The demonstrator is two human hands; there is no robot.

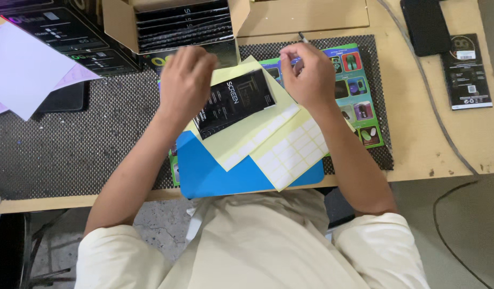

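Neither grip holds the one black packet [234, 101]; two sticker sheets [289, 150].

Left hand [186, 81] loosely curled, right hand [307, 75] pinching — forearms converging

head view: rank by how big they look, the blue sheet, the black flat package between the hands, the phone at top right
1. blue sheet, though partly covered by the yellow label sheets
2. and 3. black flat package and phone: look alike, and the phone is cut off by the frame's edge
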